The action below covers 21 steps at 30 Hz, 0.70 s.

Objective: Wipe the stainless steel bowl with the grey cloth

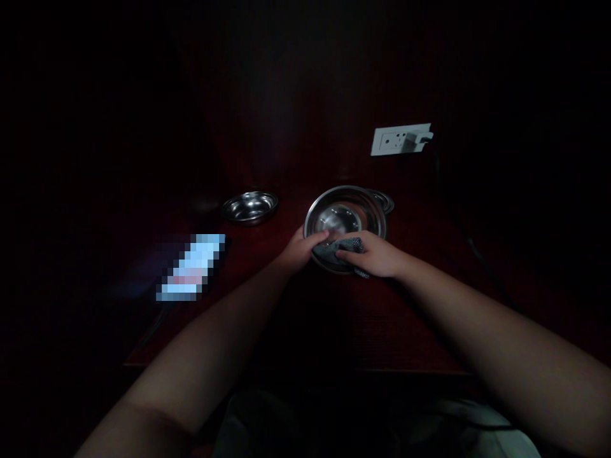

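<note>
The right hand's [375,254] fingers pinched one gray cloth [329,251] inside one tilted steel bowl [344,216]; the left hand [300,250] clasped its left rim, thumb inside. Around, on one table [396,324], lay one smaller bowl [250,207] and one blurred lit screen [193,267].

Left hand [300,249], watched from my distant seat, gripping the near left rim of a tilted metal bowl [341,216], thumb inside; right hand [375,254] holding a grey cloth [328,252] against the bowl's near side; behind this bowl I see metal dishware [389,202], partly hidden; to its left, a smaller bowl [251,207] rests on the dark red table [267,239], beyond a bright pixelated screen [191,267]; above right, a wall socket [389,142] bearing a plug [421,138]
</note>
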Each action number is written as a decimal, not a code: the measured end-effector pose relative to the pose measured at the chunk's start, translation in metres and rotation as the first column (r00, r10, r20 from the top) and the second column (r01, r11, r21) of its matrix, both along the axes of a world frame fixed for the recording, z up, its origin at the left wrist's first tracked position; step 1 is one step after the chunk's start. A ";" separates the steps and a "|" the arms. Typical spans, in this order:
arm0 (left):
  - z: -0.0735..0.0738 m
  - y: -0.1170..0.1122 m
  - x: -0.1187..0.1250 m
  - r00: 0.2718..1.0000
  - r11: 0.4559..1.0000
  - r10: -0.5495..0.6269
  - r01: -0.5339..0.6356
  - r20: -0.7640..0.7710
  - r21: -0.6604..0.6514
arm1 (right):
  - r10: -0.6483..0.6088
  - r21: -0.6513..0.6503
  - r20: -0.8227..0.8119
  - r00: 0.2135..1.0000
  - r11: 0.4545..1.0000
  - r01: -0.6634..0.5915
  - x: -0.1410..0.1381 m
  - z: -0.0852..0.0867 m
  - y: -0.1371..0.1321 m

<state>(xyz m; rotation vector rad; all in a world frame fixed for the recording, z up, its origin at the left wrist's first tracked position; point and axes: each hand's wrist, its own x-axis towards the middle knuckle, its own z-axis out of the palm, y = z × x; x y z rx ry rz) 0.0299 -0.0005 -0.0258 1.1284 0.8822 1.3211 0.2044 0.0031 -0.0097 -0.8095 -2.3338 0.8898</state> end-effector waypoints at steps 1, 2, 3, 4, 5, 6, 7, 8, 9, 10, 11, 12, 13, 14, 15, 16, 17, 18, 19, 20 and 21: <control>0.000 0.000 0.000 1.000 1.000 -0.003 0.003 0.004 -0.006 | -0.005 0.019 0.016 1.000 1.000 0.004 0.000 0.001 -0.001; 0.001 0.001 0.000 1.000 1.000 -0.002 0.002 0.006 -0.008 | -0.015 0.040 0.041 0.999 0.999 0.013 0.000 0.002 -0.002; 0.001 0.001 -0.001 1.000 1.000 0.002 -0.002 0.004 -0.004 | -0.037 0.073 0.075 0.996 0.997 0.031 0.001 0.003 -0.003; 0.001 0.002 -0.002 1.000 1.000 0.001 -0.001 -0.002 0.007 | -0.073 0.115 0.120 0.990 0.992 0.060 0.002 0.005 -0.003; 0.001 0.003 -0.003 1.000 1.000 -0.003 0.004 -0.011 0.022 | -0.124 0.164 0.169 0.978 0.982 0.097 0.002 0.006 -0.004; 0.002 0.003 -0.004 1.000 0.999 -0.009 0.010 -0.023 0.042 | -0.182 0.216 0.215 0.959 0.967 0.136 0.003 0.008 -0.004; 0.002 0.004 -0.005 0.999 0.998 -0.017 0.019 -0.037 0.062 | -0.240 0.264 0.251 0.938 0.949 0.172 0.004 0.009 -0.005; 0.002 0.004 -0.006 0.998 0.996 -0.026 0.030 -0.051 0.079 | -0.288 0.303 0.273 0.918 0.931 0.202 0.005 0.011 -0.005; 0.002 0.005 -0.006 0.997 0.995 -0.035 0.041 -0.061 0.092 | -0.322 0.332 0.285 0.903 0.917 0.222 0.005 0.012 -0.005; 0.002 0.005 -0.007 0.997 0.994 -0.043 0.050 -0.069 0.102 | -0.338 0.349 0.291 0.895 0.908 0.230 0.006 0.012 -0.005; 0.002 0.004 -0.008 0.996 0.992 -0.052 0.060 -0.074 0.110 | -0.341 0.361 0.294 0.893 0.905 0.227 0.006 0.013 -0.005; 0.002 0.004 -0.008 0.995 0.991 -0.064 0.073 -0.077 0.116 | -0.336 0.368 0.296 0.894 0.904 0.217 0.006 0.013 -0.005; 0.001 0.004 -0.009 0.994 0.989 -0.079 0.088 -0.078 0.116 | -0.328 0.374 0.298 0.897 0.904 0.207 0.006 0.013 -0.005; 0.000 0.003 -0.009 0.993 0.988 -0.092 0.100 -0.075 0.114 | -0.317 0.374 0.300 0.900 0.907 0.195 0.005 0.012 -0.005; -0.001 0.003 -0.008 0.993 0.988 -0.100 0.107 -0.068 0.113 | -0.303 0.368 0.298 0.905 0.911 0.184 0.005 0.011 -0.005; -0.002 0.002 -0.008 0.993 0.987 -0.106 0.112 -0.058 0.111 | -0.288 0.357 0.292 0.912 0.917 0.175 0.005 0.010 -0.005; -0.003 0.002 -0.008 0.992 0.987 -0.113 0.118 -0.049 0.111 | -0.271 0.342 0.283 0.920 0.925 0.167 0.004 0.009 -0.005; -0.004 0.002 -0.007 0.992 0.986 -0.121 0.125 -0.045 0.113 | -0.252 0.326 0.270 0.929 0.932 0.158 0.004 0.008 -0.005; -0.005 0.003 -0.007 0.991 0.984 -0.125 0.130 -0.048 0.120 | -0.231 0.312 0.257 0.939 0.939 0.145 0.003 0.007 -0.006; -0.005 0.003 -0.007 0.991 0.983 -0.123 0.129 -0.054 0.129 | -0.208 0.304 0.244 0.947 0.944 0.129 0.003 0.007 -0.006; -0.006 0.004 -0.006 0.992 0.983 -0.112 0.119 -0.062 0.138 | -0.185 0.301 0.237 0.954 0.947 0.109 0.002 0.006 -0.007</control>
